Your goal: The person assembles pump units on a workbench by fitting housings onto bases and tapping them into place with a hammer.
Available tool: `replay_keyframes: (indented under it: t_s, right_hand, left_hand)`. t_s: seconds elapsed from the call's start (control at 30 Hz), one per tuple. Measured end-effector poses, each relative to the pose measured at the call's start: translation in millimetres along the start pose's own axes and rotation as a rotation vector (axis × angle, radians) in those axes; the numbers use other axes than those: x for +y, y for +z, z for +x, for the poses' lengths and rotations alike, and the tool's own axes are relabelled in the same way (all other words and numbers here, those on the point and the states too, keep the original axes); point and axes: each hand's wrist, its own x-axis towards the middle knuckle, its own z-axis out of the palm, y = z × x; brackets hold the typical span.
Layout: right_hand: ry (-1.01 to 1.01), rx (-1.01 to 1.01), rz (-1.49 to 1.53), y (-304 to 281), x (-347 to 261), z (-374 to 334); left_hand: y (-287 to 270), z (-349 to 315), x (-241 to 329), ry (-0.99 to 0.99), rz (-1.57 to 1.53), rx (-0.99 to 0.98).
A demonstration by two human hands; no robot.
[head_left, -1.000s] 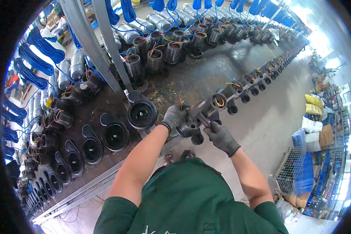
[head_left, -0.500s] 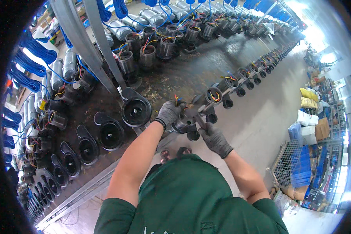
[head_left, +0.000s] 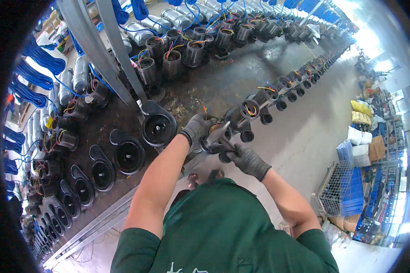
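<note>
In front of me, my left hand point(head_left: 198, 129), in a grey glove, is closed on the upper side of a dark cylindrical motor housing point(head_left: 209, 146) at the bench edge. Red, yellow and blue wires point(head_left: 206, 112) stick up beyond its fingers. My right hand point(head_left: 249, 162), gloved too, grips the handle of what looks like a hammer point(head_left: 221, 132). The hammer's shiny metal head lies over the housing, close to my left fingers. Head and gloves hide most of the housing's inside. Just beyond stands another motor housing point(head_left: 243, 114) with coloured wires.
Round black pump casings point(head_left: 159, 129) line the bench edge leftward. More wired housings point(head_left: 284, 83) run along the edge to the far right. Metal uprights point(head_left: 118, 50) rise from the bench. Silver motors point(head_left: 139, 32) with blue cables stand behind. A wire cage point(head_left: 335, 189) sits at right.
The hammer head, blurred before, now shows sharply and lies tilted over the housing. My right hand has shifted slightly left and down; my left hand has moved slightly up.
</note>
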Motion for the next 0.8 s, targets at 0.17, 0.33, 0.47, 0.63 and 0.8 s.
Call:
replay_keyframes:
  t_s: [0.17, 0.33, 0.47, 0.63, 0.8]
  right_hand:
    - [0.357, -0.049, 0.618, -23, -2, 11]
    - [0.209, 0.352, 0.799, -4, 17, 11]
    - [0.088, 0.152, 0.388, 7, 62, 27]
    - [0.180, 0.099, 0.414, -24, 18, -27]
    - [0.041, 0.117, 0.069, 11, 39, -37]
  left_hand:
    - [-18, 26, -58, 0.083, 0.200, 0.134]
    - [-6, 30, -56, 0.092, 0.117, 0.151]
    - [-4, 20, -46, 0.158, 0.257, 0.219]
    - [1, 9, -40, 0.170, 0.326, 0.263]
    - [8, 13, -33, 0.124, 0.414, 0.280]
